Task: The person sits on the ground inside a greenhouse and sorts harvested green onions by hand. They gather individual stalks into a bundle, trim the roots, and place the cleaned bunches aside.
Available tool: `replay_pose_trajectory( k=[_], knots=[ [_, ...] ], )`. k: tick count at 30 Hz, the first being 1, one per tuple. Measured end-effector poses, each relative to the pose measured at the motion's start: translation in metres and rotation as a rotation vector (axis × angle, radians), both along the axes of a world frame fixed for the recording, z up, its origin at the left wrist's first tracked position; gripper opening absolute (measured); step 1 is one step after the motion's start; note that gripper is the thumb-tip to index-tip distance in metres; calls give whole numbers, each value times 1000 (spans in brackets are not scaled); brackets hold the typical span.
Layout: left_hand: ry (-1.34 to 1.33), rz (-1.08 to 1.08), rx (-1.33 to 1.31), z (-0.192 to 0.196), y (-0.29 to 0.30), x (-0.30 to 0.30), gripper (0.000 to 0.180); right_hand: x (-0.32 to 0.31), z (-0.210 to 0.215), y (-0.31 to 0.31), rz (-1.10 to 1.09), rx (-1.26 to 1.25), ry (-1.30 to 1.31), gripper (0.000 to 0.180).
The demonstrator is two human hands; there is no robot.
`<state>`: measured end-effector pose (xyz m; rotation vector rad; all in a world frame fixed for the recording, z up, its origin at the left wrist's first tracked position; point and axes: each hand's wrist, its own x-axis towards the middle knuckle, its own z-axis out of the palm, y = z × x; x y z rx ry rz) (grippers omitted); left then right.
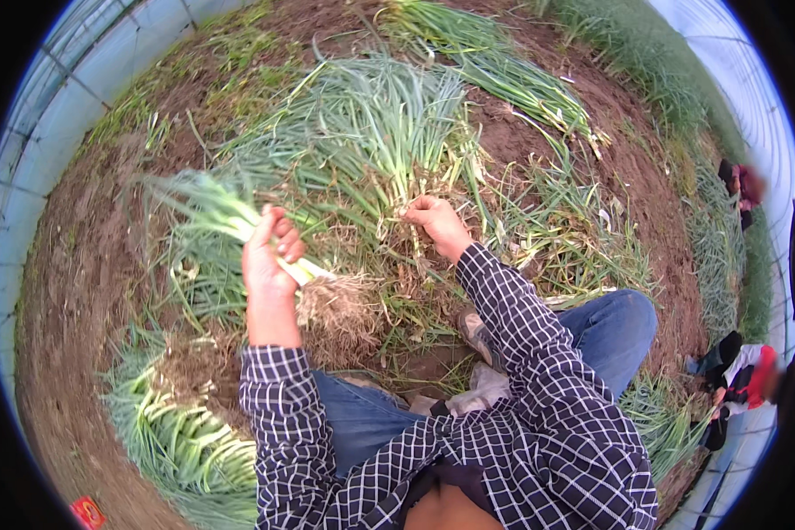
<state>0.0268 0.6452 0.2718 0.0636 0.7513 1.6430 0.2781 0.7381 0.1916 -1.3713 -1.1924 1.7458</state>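
The left hand (269,256) is lifted up and its fingers are wrapped tight around a bunch of green onions (225,216). The white stalks run through the fist, the long green leaves stick out to the left, and the hairy roots (340,305) with bits of dirt hang out to the right, just beside the wrist.

The right hand (437,223) is lower and farther away, down at the big pile of green onions (371,132) lying on the brown soil (79,265). Its fingers are curled together at the bottom ends of the onions there, but I cannot tell if they are pinching a stalk or only touching it.

Both arms wear a dark checked shirt and the legs are in blue jeans. Another heap of green onions (177,433) lies near the left knee. A small red packet (88,511) sits on the soil at the bottom left. Other people (742,371) crouch well apart at the right edge
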Motion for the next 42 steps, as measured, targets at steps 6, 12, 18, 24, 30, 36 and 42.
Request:
replay_pose_trajectory(
  k=[6, 12, 18, 24, 30, 36, 42],
  knots=[
    [304, -178, -265, -31, -4, 36, 20, -19, -12, -66, 105, 230, 94, 17],
    [349, -264, -278, -58, -15, 51, 15, -20, 2, -112, 269, 478, -230, 24],
    [333, -277, -268, -55, -15, 62, 13, -37, 32, -79, 344, 167, -28, 21],
    [313, -41, -261, -47, -9, 53, 10, -32, 12, -73, 99, 264, -50, 11],
    [215, 103, -214, -43, -2, 19, 14, 61, -20, -70, -209, 163, -213, 21],
    [251, 118, -244, -40, 1, 28, 13, 73, 5, -71, 62, 331, -1083, 58],
    [267, 35, -181, -34, 1, 49, 12, -48, 57, -80, 224, 661, -246, 45]
  ],
)
